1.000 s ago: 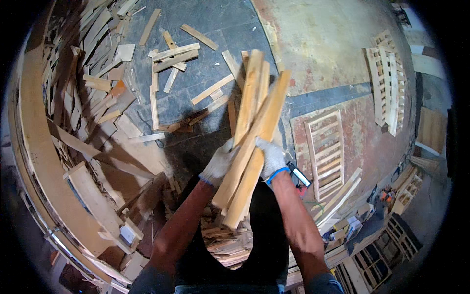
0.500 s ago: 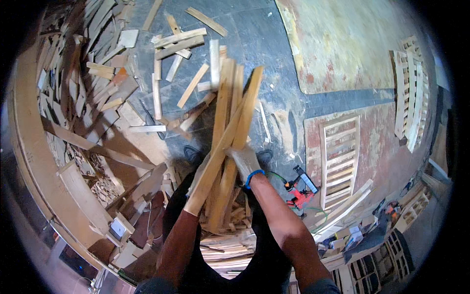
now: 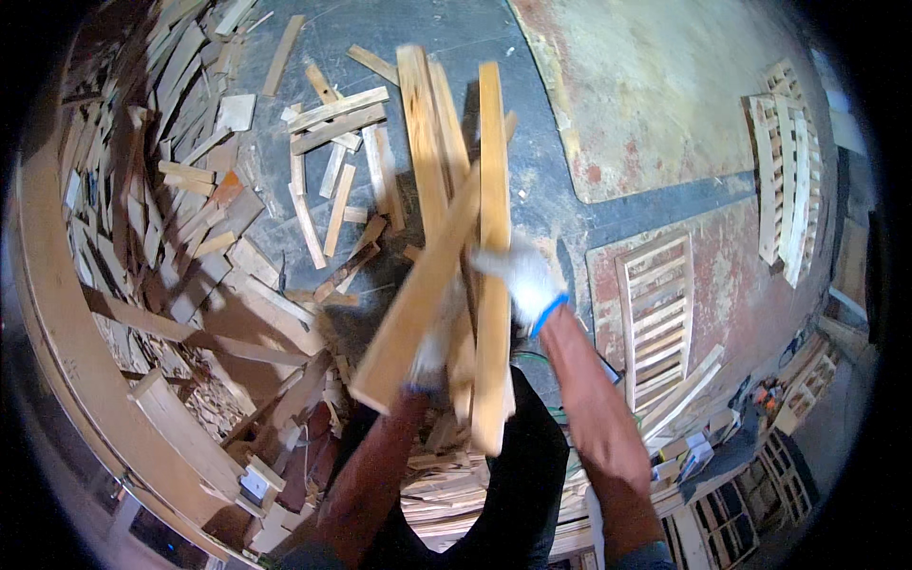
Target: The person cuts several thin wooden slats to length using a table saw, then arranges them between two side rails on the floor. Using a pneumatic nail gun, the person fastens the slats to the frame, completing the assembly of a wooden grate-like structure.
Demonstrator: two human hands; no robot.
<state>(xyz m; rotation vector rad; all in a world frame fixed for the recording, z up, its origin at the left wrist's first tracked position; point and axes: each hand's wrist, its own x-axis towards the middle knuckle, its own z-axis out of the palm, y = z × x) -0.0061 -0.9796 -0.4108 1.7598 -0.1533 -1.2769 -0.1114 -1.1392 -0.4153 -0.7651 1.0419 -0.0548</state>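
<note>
A loose bundle of several wooden boards is held up in front of me, its far ends fanned apart. My right hand, in a white glove with a blue cuff, is closed on the side of the upright right-hand board. A slanting board crosses the bundle toward the lower left. Under it, my left hand grips the bundle from below; it is gloved, blurred and partly hidden. More boards stand out on the far side of the bundle.
Short wood pieces lie scattered on the dark floor ahead. A large heap of wood scraps fills the left side behind a wooden edge. To the right are a slatted frame, stacked slatted frames and floor sheets.
The bundle has risen, and its right-hand board has turned more upright. My right hand has shifted right and slightly up along it. My left hand now shows below the slanting board.
</note>
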